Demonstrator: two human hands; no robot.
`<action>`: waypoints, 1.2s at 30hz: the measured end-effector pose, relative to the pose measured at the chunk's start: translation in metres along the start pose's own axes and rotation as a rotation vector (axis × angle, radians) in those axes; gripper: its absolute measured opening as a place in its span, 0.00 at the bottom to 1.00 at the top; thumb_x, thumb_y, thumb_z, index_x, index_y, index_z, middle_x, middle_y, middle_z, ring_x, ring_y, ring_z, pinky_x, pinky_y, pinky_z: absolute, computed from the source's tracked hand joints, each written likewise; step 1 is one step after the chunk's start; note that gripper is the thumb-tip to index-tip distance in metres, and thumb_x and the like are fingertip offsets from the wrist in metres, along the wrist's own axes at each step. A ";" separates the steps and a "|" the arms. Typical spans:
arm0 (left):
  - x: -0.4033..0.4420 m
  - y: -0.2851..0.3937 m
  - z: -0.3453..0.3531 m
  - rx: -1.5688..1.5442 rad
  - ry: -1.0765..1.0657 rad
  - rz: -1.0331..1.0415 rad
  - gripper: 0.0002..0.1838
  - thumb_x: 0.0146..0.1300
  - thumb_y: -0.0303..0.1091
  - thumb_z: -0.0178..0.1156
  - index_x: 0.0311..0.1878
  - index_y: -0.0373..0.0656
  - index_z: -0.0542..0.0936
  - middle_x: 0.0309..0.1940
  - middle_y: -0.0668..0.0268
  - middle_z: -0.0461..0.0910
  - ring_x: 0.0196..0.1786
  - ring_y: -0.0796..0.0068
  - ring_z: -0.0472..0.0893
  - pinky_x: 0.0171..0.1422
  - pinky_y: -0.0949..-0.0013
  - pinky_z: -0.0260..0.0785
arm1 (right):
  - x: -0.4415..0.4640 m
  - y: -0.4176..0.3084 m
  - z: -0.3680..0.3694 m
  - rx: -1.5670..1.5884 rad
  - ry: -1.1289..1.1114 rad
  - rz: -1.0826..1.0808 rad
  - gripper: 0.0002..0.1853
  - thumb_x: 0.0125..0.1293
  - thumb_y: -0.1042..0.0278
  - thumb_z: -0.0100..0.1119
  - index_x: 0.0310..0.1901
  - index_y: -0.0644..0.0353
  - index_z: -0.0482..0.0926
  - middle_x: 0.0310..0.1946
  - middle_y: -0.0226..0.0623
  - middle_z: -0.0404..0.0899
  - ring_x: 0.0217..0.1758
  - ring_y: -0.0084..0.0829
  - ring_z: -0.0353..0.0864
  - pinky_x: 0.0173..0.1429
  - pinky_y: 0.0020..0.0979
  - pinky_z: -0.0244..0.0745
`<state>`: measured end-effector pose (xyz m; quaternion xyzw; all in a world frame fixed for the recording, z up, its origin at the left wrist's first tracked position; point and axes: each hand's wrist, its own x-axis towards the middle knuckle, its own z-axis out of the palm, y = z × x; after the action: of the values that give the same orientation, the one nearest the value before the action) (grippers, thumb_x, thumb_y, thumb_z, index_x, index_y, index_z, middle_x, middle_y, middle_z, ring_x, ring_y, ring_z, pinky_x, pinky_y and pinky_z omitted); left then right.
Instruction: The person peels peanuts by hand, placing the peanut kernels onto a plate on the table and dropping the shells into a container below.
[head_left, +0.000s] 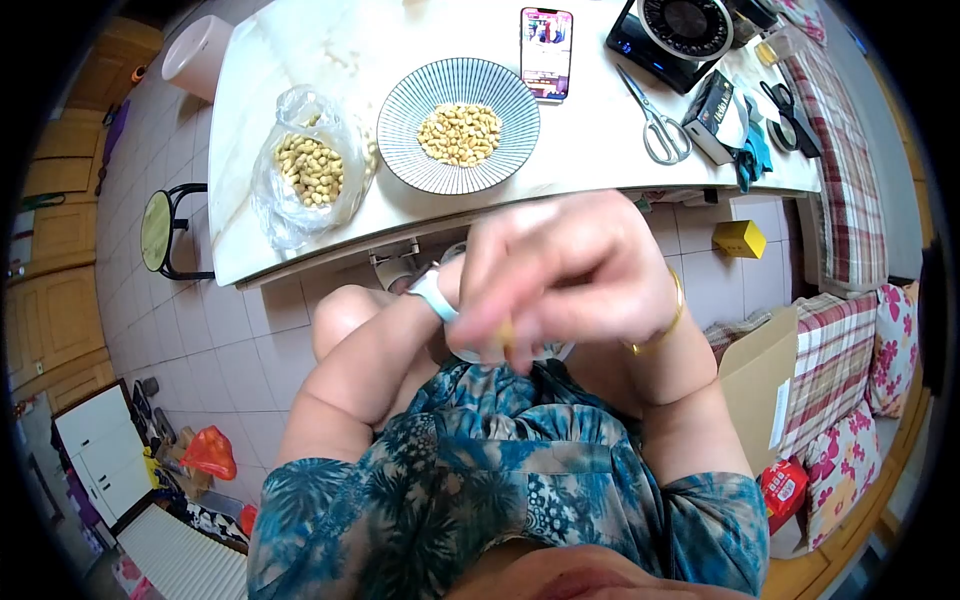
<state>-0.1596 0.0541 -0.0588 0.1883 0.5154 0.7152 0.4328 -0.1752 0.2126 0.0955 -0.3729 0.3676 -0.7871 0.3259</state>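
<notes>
My right hand (585, 275), with a gold bangle at the wrist, is raised in front of my lap and smeared by motion. Its fingers are bent together around a small yellowish blur that I cannot make out. Behind it, my left hand (455, 278) is mostly covered, its fingers hidden; a watch with a pale band is on that wrist. Beyond the hands, a striped bowl (400, 135) on the table holds shelled peanuts (460, 134). To its left lies an open clear plastic bag (275, 215) of peanuts in their shells (308, 170). Below the hands, a clear rim shows partly at my lap.
On the marble-look table (240, 130), a lit phone (546, 55) lies behind the bowl. Scissors (662, 135), a box (712, 115) and a black appliance (672, 40) are to the right. A pale bin (197, 57) and stool (157, 230) stand left; a cardboard box (745, 385) is at right.
</notes>
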 end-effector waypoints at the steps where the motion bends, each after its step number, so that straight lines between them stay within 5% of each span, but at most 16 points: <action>1: 0.004 -0.010 0.005 0.287 0.015 -0.072 0.20 0.70 0.43 0.57 0.25 0.41 0.84 0.28 0.58 0.85 0.37 0.65 0.87 0.40 0.65 0.79 | 0.005 0.007 0.015 0.070 -0.011 -0.192 0.09 0.66 0.81 0.64 0.45 0.72 0.88 0.38 0.47 0.86 0.31 0.27 0.83 0.34 0.24 0.79; 4: 0.018 -0.056 0.014 1.146 0.063 -0.278 0.18 0.65 0.41 0.58 0.29 0.36 0.86 0.31 0.49 0.87 0.39 0.53 0.88 0.43 0.56 0.80 | 0.010 -0.002 0.033 0.095 -0.142 -0.354 0.07 0.65 0.81 0.65 0.41 0.75 0.87 0.32 0.53 0.85 0.24 0.34 0.83 0.26 0.26 0.76; 5: 0.026 -0.077 0.012 1.179 0.065 -0.365 0.16 0.59 0.38 0.58 0.34 0.33 0.87 0.36 0.43 0.86 0.42 0.43 0.86 0.48 0.47 0.79 | 0.011 -0.009 0.035 0.077 -0.204 -0.340 0.07 0.65 0.80 0.65 0.41 0.75 0.87 0.32 0.53 0.85 0.24 0.35 0.83 0.25 0.26 0.75; 6: 0.026 -0.082 0.012 1.180 0.067 -0.364 0.16 0.59 0.38 0.58 0.34 0.33 0.87 0.36 0.43 0.86 0.42 0.43 0.86 0.48 0.47 0.79 | 0.011 -0.017 0.037 0.058 -0.266 -0.326 0.07 0.66 0.80 0.65 0.40 0.75 0.87 0.32 0.54 0.85 0.24 0.35 0.84 0.24 0.26 0.75; 9: 0.029 -0.093 0.012 1.202 -0.009 -0.428 0.13 0.60 0.34 0.57 0.38 0.36 0.87 0.39 0.46 0.87 0.44 0.45 0.87 0.49 0.49 0.79 | 0.013 -0.026 0.038 0.086 -0.351 -0.157 0.05 0.65 0.78 0.67 0.41 0.67 0.88 0.33 0.38 0.87 0.38 0.36 0.85 0.48 0.32 0.77; 12: 0.027 -0.097 0.016 1.229 0.001 -0.410 0.15 0.62 0.33 0.56 0.48 0.40 0.86 0.43 0.47 0.87 0.47 0.47 0.87 0.51 0.50 0.79 | 0.019 -0.015 0.041 0.188 -0.415 -0.257 0.11 0.74 0.74 0.60 0.38 0.74 0.87 0.31 0.52 0.84 0.25 0.36 0.85 0.23 0.27 0.75; 15: 0.021 -0.098 0.015 1.208 0.008 -0.389 0.17 0.64 0.32 0.55 0.54 0.42 0.83 0.45 0.48 0.87 0.49 0.48 0.87 0.53 0.50 0.78 | 0.020 -0.017 0.039 0.278 -0.397 -0.326 0.11 0.75 0.74 0.60 0.37 0.72 0.87 0.31 0.50 0.84 0.25 0.37 0.85 0.24 0.28 0.76; 18: 0.016 -0.104 0.004 1.209 0.013 -0.313 0.16 0.64 0.31 0.56 0.53 0.42 0.83 0.44 0.48 0.87 0.49 0.48 0.87 0.53 0.50 0.78 | 0.016 -0.026 0.030 0.216 -0.391 -0.085 0.03 0.66 0.75 0.67 0.38 0.64 0.88 0.32 0.38 0.85 0.36 0.37 0.84 0.48 0.31 0.75; 20: 0.013 -0.105 0.001 1.208 -0.002 -0.243 0.16 0.63 0.31 0.57 0.53 0.41 0.83 0.44 0.47 0.87 0.49 0.48 0.87 0.53 0.50 0.78 | 0.022 -0.025 0.027 0.096 -0.414 -0.197 0.03 0.65 0.74 0.68 0.36 0.64 0.88 0.31 0.37 0.85 0.35 0.37 0.83 0.45 0.30 0.74; 24: 0.015 -0.079 0.003 1.227 -0.113 -0.452 0.17 0.58 0.30 0.65 0.52 0.40 0.83 0.42 0.47 0.87 0.48 0.47 0.86 0.52 0.49 0.78 | 0.026 -0.022 0.025 0.180 -0.436 -0.276 0.07 0.69 0.72 0.68 0.35 0.68 0.87 0.32 0.43 0.84 0.29 0.35 0.84 0.33 0.29 0.75; 32: 0.017 -0.079 0.008 1.258 0.112 -0.264 0.19 0.56 0.37 0.68 0.49 0.39 0.83 0.36 0.49 0.86 0.45 0.48 0.87 0.48 0.49 0.79 | 0.022 -0.020 0.020 0.242 -0.443 -0.267 0.06 0.67 0.72 0.69 0.34 0.67 0.87 0.30 0.40 0.83 0.27 0.33 0.82 0.32 0.29 0.73; 36: 0.026 -0.088 0.001 1.244 -0.076 -0.384 0.21 0.56 0.35 0.67 0.53 0.39 0.80 0.36 0.48 0.86 0.44 0.48 0.87 0.48 0.50 0.79 | 0.019 -0.022 0.021 0.253 -0.433 -0.273 0.06 0.66 0.72 0.70 0.34 0.66 0.87 0.28 0.39 0.83 0.26 0.33 0.81 0.31 0.29 0.72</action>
<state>-0.1356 0.0839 -0.1419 0.3333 0.8422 0.1860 0.3808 -0.1731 0.2021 0.1300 -0.5349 0.1348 -0.7652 0.3318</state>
